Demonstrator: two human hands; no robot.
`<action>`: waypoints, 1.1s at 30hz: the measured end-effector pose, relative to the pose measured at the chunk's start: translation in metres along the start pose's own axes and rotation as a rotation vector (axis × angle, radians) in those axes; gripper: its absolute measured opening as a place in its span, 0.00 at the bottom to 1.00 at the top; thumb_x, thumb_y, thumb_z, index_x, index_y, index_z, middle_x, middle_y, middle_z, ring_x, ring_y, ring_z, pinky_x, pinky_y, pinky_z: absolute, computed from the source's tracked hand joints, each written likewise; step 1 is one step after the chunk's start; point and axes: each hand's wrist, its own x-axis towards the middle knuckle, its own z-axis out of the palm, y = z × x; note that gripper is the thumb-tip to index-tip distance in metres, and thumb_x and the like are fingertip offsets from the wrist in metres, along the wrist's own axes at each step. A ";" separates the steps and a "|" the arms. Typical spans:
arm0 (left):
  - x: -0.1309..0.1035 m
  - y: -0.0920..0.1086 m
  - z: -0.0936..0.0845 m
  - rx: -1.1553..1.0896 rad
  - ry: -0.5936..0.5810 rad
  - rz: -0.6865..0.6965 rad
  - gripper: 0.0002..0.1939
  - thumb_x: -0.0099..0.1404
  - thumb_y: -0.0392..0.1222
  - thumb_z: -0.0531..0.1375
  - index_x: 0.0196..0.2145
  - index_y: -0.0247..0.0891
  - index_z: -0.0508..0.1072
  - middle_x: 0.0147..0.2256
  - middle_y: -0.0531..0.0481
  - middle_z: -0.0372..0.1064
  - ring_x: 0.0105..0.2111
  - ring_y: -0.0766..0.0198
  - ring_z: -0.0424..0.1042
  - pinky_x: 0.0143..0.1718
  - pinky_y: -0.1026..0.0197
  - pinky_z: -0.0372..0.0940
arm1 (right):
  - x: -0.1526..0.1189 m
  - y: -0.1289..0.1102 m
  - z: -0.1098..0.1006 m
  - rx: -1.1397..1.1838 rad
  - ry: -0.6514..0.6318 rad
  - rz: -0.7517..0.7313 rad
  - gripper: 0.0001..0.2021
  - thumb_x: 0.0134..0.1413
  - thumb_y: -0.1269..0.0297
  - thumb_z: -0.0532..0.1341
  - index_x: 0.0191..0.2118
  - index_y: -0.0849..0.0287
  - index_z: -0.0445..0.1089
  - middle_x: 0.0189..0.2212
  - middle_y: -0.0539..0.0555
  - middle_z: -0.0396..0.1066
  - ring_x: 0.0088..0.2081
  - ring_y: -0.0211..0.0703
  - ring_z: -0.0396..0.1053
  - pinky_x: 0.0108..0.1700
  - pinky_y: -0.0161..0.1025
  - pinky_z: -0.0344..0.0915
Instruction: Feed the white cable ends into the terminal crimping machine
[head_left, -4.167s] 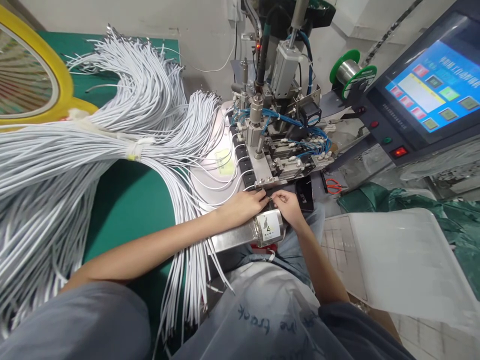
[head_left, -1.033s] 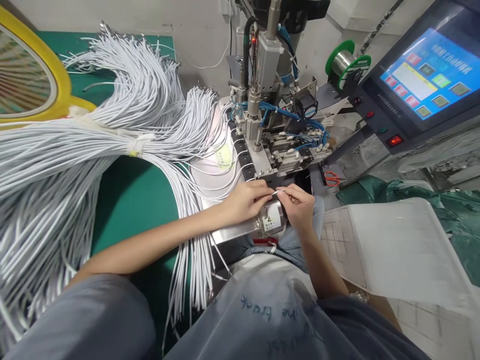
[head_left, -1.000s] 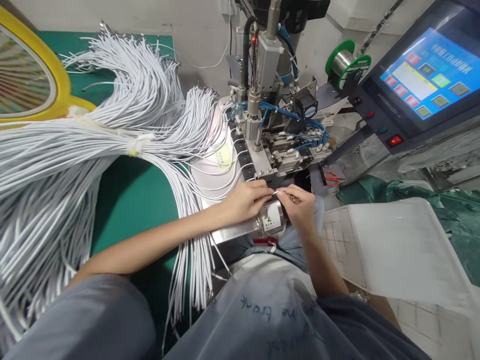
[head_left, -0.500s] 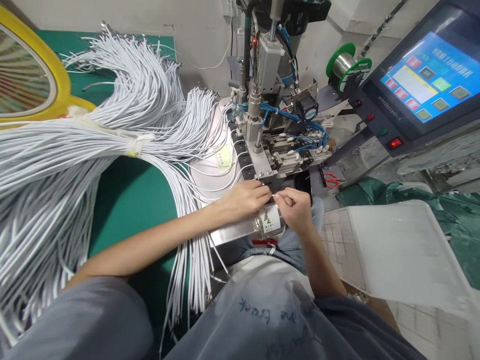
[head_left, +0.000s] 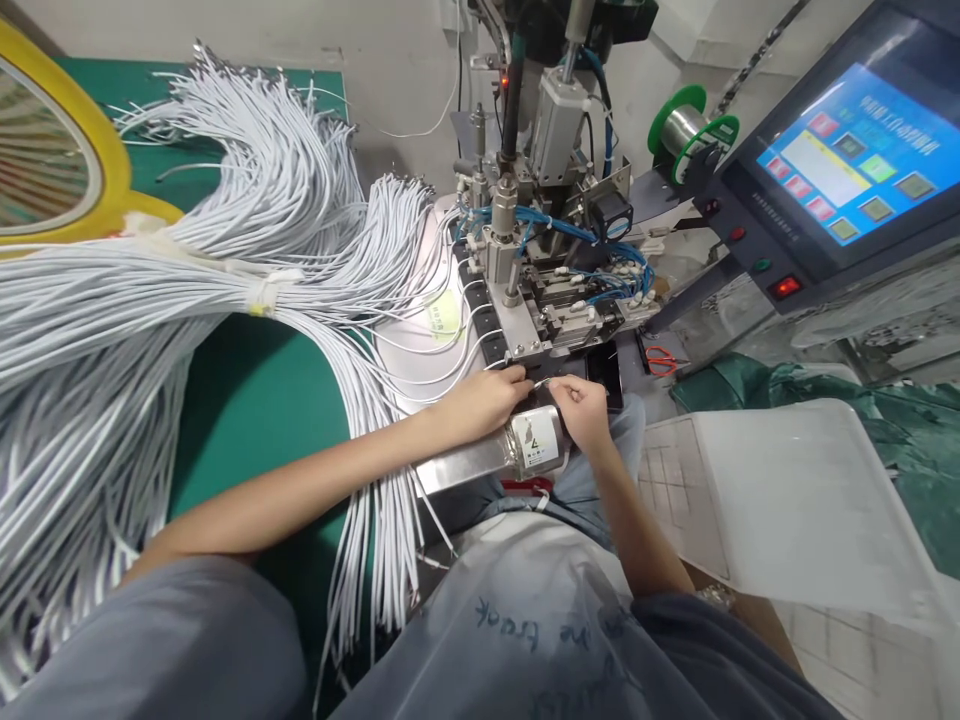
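My left hand (head_left: 495, 398) is closed in a pinch in front of the machine's front block, with a short white cable end (head_left: 541, 383) poking out past its fingertips. Thumb and forefinger of my right hand (head_left: 583, 408) pinch at the tip of that same cable; the exact grip is too small to make out. Just above both hands is the wire-soldering machine (head_left: 517, 310), with several white cables (head_left: 442, 350) seated along its black holder row (head_left: 474, 295). Below my fingers lies a metal box with a white label (head_left: 537, 440).
Large bundles of white cable (head_left: 247, 285) cover the green mat (head_left: 240, 400) on the left. A yellow-rimmed fan (head_left: 112, 150) stands behind them. To the right are a lit touchscreen (head_left: 855, 150), a solder spool (head_left: 686, 130), red-handled scissors (head_left: 660, 361) and a white plastic bin (head_left: 810, 490).
My two hands have drawn slightly apart, so more of the cable end shows between them. The machine's upper white cylinder unit has shifted right. The view has moved a little.
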 end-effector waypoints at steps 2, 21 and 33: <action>0.001 -0.002 0.001 0.103 -0.071 -0.038 0.15 0.62 0.27 0.49 0.43 0.29 0.71 0.35 0.44 0.67 0.25 0.67 0.69 0.25 0.65 0.63 | 0.007 0.011 -0.002 0.047 -0.025 0.075 0.10 0.46 0.61 0.57 0.25 0.60 0.72 0.23 0.52 0.70 0.28 0.41 0.66 0.34 0.39 0.62; -0.001 -0.006 0.006 0.189 -0.102 0.030 0.21 0.60 0.27 0.50 0.51 0.33 0.66 0.37 0.44 0.65 0.28 0.63 0.71 0.27 0.63 0.65 | 0.020 0.022 0.006 0.150 -0.177 0.254 0.13 0.38 0.53 0.62 0.22 0.60 0.66 0.15 0.46 0.61 0.19 0.34 0.57 0.22 0.33 0.54; -0.001 -0.006 0.004 0.177 -0.128 0.027 0.21 0.62 0.27 0.49 0.52 0.31 0.65 0.40 0.40 0.65 0.31 0.61 0.72 0.30 0.60 0.67 | 0.019 0.024 0.008 0.197 -0.186 0.236 0.14 0.40 0.53 0.62 0.23 0.59 0.64 0.13 0.43 0.57 0.18 0.32 0.55 0.22 0.32 0.53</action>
